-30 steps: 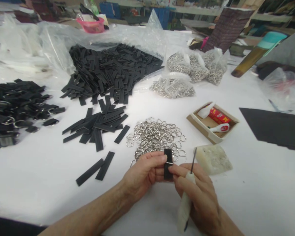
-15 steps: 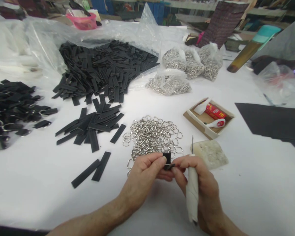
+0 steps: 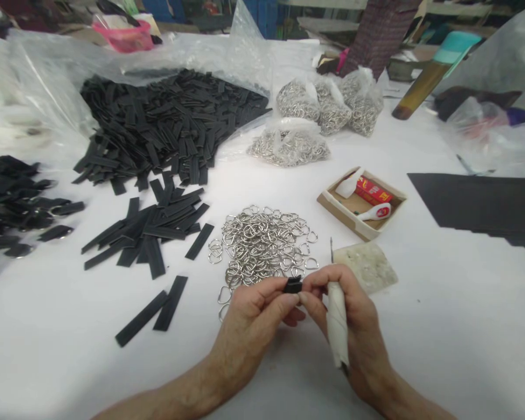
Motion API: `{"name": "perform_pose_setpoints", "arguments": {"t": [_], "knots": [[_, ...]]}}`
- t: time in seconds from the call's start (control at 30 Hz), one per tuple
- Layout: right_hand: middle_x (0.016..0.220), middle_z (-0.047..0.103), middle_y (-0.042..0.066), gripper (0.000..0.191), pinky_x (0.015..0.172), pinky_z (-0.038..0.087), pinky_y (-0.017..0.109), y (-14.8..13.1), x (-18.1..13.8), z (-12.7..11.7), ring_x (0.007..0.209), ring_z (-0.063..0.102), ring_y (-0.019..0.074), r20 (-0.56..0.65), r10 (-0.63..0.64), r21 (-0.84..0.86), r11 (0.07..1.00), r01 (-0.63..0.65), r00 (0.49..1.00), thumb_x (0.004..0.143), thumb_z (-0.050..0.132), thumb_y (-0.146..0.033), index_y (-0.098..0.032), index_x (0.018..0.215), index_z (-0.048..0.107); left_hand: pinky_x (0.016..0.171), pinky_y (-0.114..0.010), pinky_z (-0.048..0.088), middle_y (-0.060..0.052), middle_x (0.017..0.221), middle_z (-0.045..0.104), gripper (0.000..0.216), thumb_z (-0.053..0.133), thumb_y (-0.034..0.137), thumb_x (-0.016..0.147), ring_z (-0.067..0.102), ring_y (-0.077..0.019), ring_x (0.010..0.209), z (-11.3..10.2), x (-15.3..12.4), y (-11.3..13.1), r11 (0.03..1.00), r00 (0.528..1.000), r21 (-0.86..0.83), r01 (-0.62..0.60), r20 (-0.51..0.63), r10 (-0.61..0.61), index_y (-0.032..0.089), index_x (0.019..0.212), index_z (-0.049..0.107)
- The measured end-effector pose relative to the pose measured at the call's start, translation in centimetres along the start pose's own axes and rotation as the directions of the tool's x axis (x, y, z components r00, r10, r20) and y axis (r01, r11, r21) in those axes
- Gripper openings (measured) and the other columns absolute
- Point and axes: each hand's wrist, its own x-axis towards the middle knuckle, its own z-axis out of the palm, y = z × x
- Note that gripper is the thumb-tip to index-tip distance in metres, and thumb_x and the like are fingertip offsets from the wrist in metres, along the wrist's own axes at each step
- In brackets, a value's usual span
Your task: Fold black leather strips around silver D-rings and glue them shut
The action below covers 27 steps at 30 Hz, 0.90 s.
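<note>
My left hand (image 3: 254, 312) and my right hand (image 3: 354, 318) meet near the table's front edge and pinch a small folded black strip (image 3: 293, 285) between their fingertips. A metal ring seems to sit in the fold, too small to be sure. My right hand also grips a white-wrapped tool (image 3: 336, 318) whose thin dark tip points up. Just beyond my fingers lies a loose heap of metal D-rings (image 3: 262, 242). To its left are scattered black strips (image 3: 157, 227), and two more strips (image 3: 153, 312) lie nearer to me.
A big pile of black strips (image 3: 170, 122) rests on clear plastic at the back. Bags of rings (image 3: 324, 111) stand behind the loose heap. A small cardboard tray (image 3: 332, 204) and a pale block (image 3: 367, 265) sit to the right, a black sheet (image 3: 485, 204) farther right. Finished pieces (image 3: 13, 204) lie far left.
The black strip stood upright between my fingers a second ago; now it is folded down short and held flatter. The white-wrapped tool has swung more upright. The view has shifted slightly.
</note>
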Motion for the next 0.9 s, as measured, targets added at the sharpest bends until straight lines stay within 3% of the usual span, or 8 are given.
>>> {"name": "perform_pose_setpoints", "arguments": {"t": [0.17, 0.33, 0.77, 0.9], "knots": [[0.070, 0.055, -0.005, 0.013, 0.049, 0.046, 0.016, -0.02, 0.20, 0.07, 0.056, 0.054, 0.0085, -0.010, 0.072, 0.072, 0.995, -0.072, 0.997, 0.081, 0.064, -0.018, -0.024, 0.088, 0.055, 0.073, -0.031, 0.052, -0.003, 0.072, 0.068, 0.019, 0.055, 0.030, 0.087, 0.064, -0.0182, 0.072, -0.02, -0.01, -0.08, 0.999, 1.000, -0.038, 0.023, -0.017, -0.024, 0.017, 0.091, 0.068], [0.070, 0.057, -0.003, 0.008, 0.046, 0.045, 0.017, -0.06, 0.31, 0.24, 0.053, 0.052, 0.0098, -0.028, 0.047, 0.086, 0.995, -0.044, 0.999, 0.081, 0.063, -0.019, -0.022, 0.086, 0.056, 0.070, -0.030, 0.053, -0.005, 0.070, 0.069, 0.020, 0.056, 0.029, 0.086, 0.065, -0.0181, 0.070, 0.12, 0.13, 0.22, 0.991, 0.996, -0.099, 0.087, -0.007, -0.088, 0.014, 0.091, 0.068], [0.068, 0.056, -0.003, 0.008, 0.043, 0.042, 0.020, -0.04, 0.40, 0.33, 0.054, 0.053, 0.0121, -0.012, 0.066, 0.091, 0.994, -0.065, 0.998, 0.083, 0.059, -0.022, -0.023, 0.083, 0.051, 0.073, -0.032, 0.052, -0.005, 0.072, 0.068, 0.021, 0.053, 0.029, 0.087, 0.064, -0.0195, 0.072, 0.36, 0.21, 0.13, 0.996, 0.998, -0.063, 0.066, -0.008, -0.066, 0.015, 0.087, 0.068], [0.071, 0.058, -0.003, 0.009, 0.047, 0.044, 0.021, 0.24, 0.30, 0.28, 0.058, 0.056, 0.0132, -0.002, 0.051, 0.101, 0.994, -0.050, 0.999, 0.085, 0.057, -0.023, -0.024, 0.083, 0.048, 0.064, -0.027, 0.050, -0.003, 0.065, 0.065, 0.020, 0.054, 0.029, 0.086, 0.061, -0.0168, 0.064, 0.52, 0.26, 0.58, 0.998, 0.998, 0.010, 0.061, -0.025, -0.061, 0.015, 0.084, 0.068]]}}
